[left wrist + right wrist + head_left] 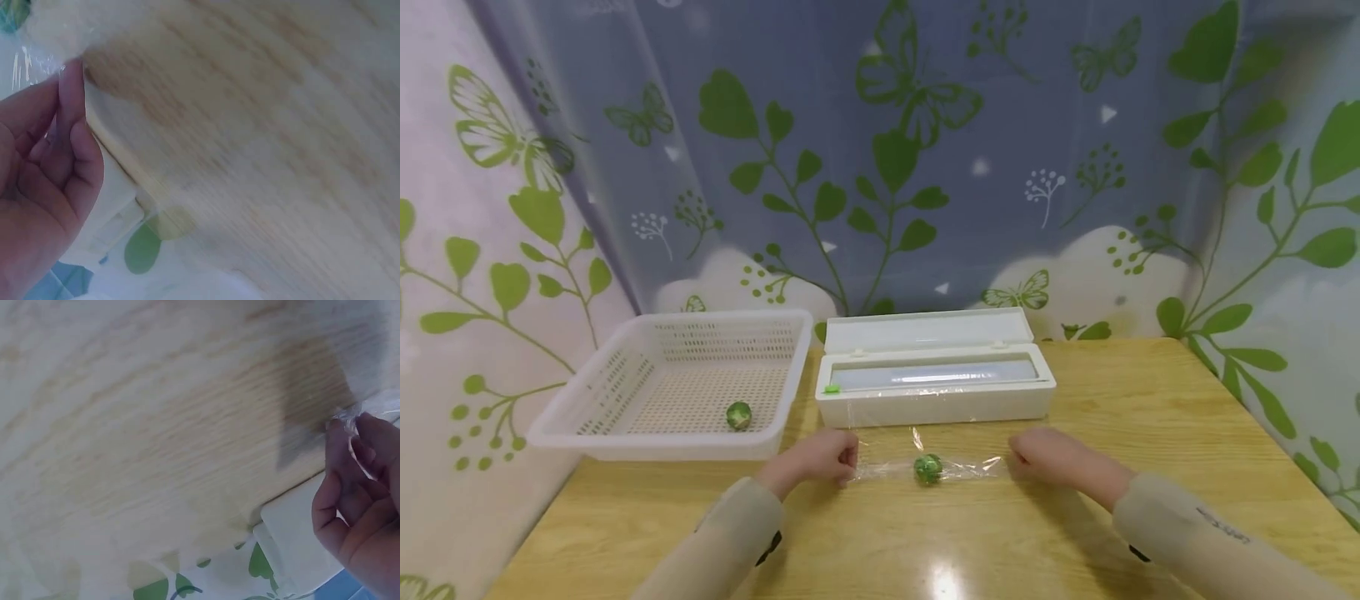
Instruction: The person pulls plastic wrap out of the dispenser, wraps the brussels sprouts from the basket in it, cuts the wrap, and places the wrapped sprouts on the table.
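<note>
A small round green vegetable, like a Brussels sprout (pixel 928 469), lies in a strip of clear plastic wrap (pixel 970 469) in front of the white box. My left hand (pixel 822 457) pinches the wrap's left end between thumb and finger; the left wrist view shows the film at those fingertips (pixel 74 67). At the other end my right hand (pixel 1051 457) pinches the gathered wrap, seen bunched at its fingertips (pixel 337 428) in the right wrist view. Some film stretches up from the strip to the front of the wrap dispenser box (pixel 936 408).
The dispenser's lid (pixel 928 331) stands open at the back, a film roll (pixel 932 373) inside and a green slider (pixel 832 389) at the left. To the left, a white plastic basket (pixel 681 443) holds another green sprout (pixel 739 416). A patterned curtain (pixel 880 167) hangs behind the wooden table (pixel 880 550).
</note>
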The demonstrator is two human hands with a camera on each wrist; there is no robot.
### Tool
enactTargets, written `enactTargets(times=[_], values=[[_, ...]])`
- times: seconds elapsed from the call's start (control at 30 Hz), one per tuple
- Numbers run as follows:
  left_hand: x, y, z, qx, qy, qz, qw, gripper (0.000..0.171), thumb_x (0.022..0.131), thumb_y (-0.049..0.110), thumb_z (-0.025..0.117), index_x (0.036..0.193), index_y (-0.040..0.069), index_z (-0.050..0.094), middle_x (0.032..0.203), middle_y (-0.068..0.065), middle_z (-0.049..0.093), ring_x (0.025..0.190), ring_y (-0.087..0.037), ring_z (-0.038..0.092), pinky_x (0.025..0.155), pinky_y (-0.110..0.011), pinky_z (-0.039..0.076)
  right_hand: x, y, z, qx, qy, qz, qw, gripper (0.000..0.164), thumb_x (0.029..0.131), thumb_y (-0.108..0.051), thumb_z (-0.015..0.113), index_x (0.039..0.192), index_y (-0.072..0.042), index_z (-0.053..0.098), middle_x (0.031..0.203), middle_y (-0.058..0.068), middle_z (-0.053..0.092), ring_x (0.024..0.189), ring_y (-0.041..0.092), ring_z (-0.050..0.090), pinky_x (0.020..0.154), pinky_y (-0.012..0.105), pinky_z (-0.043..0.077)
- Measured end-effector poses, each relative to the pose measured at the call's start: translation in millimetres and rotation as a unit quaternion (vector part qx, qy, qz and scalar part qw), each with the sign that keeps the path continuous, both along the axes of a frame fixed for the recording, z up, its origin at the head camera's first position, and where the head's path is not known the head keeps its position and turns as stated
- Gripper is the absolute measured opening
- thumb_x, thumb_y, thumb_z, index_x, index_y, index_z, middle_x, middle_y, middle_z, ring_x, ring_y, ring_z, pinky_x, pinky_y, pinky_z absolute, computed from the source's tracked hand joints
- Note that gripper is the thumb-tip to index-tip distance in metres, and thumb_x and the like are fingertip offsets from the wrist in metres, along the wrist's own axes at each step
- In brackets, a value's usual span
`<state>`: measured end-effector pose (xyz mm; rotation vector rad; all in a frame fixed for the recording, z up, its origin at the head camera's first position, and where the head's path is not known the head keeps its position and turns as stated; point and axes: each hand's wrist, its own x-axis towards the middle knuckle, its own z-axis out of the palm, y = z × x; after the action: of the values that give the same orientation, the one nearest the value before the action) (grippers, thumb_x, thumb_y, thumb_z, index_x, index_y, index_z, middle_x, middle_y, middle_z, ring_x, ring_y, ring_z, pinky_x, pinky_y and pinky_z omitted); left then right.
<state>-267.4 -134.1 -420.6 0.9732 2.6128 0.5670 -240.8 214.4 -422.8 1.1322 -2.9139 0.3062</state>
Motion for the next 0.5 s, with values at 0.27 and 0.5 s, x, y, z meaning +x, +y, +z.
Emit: enactTargets(times=[0.27,0.5], values=[[2.8,9.7,-7.9,-0.047,0.076,0.018,0.9959,0.021,0.072,0.002,0.064,0.066,0.014,0.047,0.061,0.006,0.043,0.057,-0.009,0.04,0.053,-0.024,0.035,8.6,4.0,0.3,0.045,0.046,-0.068,0.996,0.023,0.065,-0.008,0.066,0.064,-0.013,0.044,0.058,-0.002,0.043,0.05,0.015,0.043,0.042,0.033,0.036],[9.0,13.9,-8.8,-0.08,0.151,0.001,0.9853,0.022,0.072,-0.003,0.057,0.065,0.014,0.044,0.059,0.005,0.04,0.053,-0.009,0.035,0.046,-0.023,0.031,7.1,-0.3,-2.2,0.045,0.058,-0.001,0.997,0.024,0.067,0.005,0.055,0.062,-0.013,0.04,0.059,-0.004,0.035,0.05,0.011,0.034,0.043,0.026,0.031]])
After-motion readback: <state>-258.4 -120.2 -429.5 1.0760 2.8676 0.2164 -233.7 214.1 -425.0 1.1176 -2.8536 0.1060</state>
